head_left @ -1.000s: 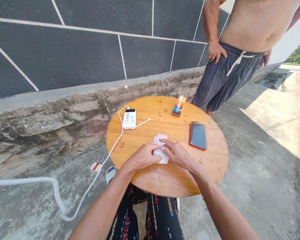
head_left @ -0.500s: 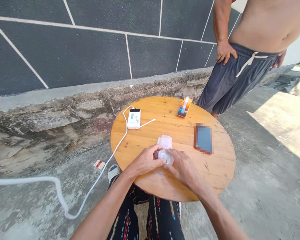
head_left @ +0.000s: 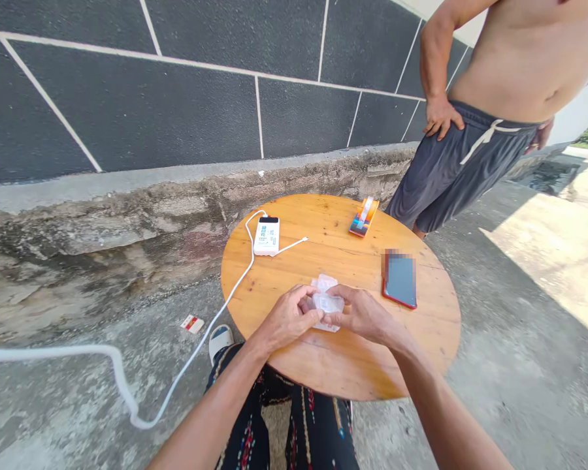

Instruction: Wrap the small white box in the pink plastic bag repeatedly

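Note:
A small clear plastic piece is pinched between my two hands above the round wooden table. My left hand grips its left side with thumb and fingers, and my right hand holds the right side the same way. Pale, translucent material shows just beyond the fingers and a whitish flat part lies below them; whether these belong to the same piece I cannot tell.
On the table are a white power bank with a white cable, an orange tape roll on a dispenser and a phone in a red case. A person stands beyond the right edge, one hand on the hip.
My right fingers have shifted around the right side of the plastic piece, which has turned slightly. The whole view has moved a little.

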`<state>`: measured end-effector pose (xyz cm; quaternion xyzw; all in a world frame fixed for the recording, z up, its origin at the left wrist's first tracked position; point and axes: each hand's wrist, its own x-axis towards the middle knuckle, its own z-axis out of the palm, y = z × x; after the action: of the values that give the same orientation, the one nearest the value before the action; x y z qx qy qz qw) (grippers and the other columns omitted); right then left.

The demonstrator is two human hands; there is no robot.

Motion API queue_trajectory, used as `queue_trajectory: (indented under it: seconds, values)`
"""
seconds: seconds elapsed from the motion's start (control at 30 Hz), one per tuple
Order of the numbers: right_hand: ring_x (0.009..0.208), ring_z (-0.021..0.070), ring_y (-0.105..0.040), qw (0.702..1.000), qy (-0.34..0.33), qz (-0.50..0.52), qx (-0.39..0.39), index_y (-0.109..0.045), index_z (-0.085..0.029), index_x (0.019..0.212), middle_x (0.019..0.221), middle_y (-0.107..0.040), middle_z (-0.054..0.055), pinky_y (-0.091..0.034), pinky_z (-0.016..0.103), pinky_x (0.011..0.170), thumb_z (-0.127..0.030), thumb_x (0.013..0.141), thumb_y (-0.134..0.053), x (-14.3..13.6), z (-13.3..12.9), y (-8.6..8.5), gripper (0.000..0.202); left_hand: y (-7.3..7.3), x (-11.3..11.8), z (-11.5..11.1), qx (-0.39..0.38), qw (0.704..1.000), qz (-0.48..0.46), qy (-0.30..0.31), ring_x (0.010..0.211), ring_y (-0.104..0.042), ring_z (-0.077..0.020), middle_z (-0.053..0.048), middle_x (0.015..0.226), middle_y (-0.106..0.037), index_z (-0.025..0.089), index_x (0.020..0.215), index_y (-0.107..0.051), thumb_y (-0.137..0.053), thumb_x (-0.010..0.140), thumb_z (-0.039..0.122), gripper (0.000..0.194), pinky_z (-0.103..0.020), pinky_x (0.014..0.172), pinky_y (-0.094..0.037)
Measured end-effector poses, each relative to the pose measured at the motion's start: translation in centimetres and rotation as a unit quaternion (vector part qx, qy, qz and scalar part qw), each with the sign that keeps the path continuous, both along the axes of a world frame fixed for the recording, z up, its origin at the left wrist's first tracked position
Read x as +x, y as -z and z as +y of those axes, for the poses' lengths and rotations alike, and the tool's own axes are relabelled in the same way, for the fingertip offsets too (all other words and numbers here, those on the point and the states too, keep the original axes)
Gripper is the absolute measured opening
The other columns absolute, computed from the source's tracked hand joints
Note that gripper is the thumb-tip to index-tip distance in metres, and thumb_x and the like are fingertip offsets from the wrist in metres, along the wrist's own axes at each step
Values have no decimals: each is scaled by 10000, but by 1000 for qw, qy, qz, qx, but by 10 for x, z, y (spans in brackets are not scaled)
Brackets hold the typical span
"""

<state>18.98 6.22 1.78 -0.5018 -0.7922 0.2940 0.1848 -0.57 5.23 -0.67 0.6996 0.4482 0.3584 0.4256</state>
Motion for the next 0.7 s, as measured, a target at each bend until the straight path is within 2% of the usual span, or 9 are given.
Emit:
queue_trajectory:
  seconds: [0.17, 0.3, 0.43, 0.53, 0.63, 0.7]
  values:
    - [858, 235, -625, 994, 18, -42, 102, -624, -207, 1090, 945, -690, 69, -444, 329, 771, -381, 756, -658, -3, -20, 9, 378, 14, -2, -8, 2, 1000, 1, 8, 610, -495, -95, 46, 711, -552, 204, 1089, -571, -635, 659, 168, 437, -198, 566, -384]
    - [994, 253, -590, 988, 5, -35, 150, -620, -209, 1095, 1092, -642, 95, -428, 383, 880, -381, 768, -657, -4, -28, 15, 371, 19, -2, -11, -6, 1000, -9, 5, 625, -500, -97, 46, 725, -543, 204, 1072, -562, -636, 646, 173, 433, -206, 585, -402]
    - [1068, 255, -564, 992, -23, -22, 120, -569, -227, 1190, 1155, -627, 85, -407, 415, 934, -408, 793, -633, 6, -28, 10, 441, 14, -2, -12, -16, 1000, -10, 19, 631, -489, -99, 52, 701, -517, 203, 1049, -565, -632, 631, 161, 426, -206, 587, -392]
    - [1011, 228, -591, 996, 13, 23, 84, -505, -213, 1281, 1145, -638, 81, -446, 376, 873, -432, 844, -547, 19, -14, 6, 490, 10, -2, -13, -30, 999, -13, 23, 622, -482, -94, 54, 691, -508, 192, 1020, -566, -621, 620, 143, 408, -203, 583, -384]
    - [836, 208, -623, 992, 113, 11, 47, -621, -168, 1104, 978, -688, 77, -470, 333, 743, -394, 852, -493, 24, 11, 7, 361, 9, -1, -13, -31, 999, -14, 16, 624, -478, -93, 51, 698, -520, 183, 994, -570, -644, 600, 151, 402, -202, 584, -379]
    - [768, 208, -619, 989, 144, -28, 25, -671, -167, 944, 887, -700, 69, -462, 326, 700, -378, 826, -508, 22, 25, 10, 292, 10, -1, -12, -34, 999, -21, 13, 617, -468, -91, 47, 701, -524, 175, 999, -570, -660, 600, 168, 409, -199, 570, -369]
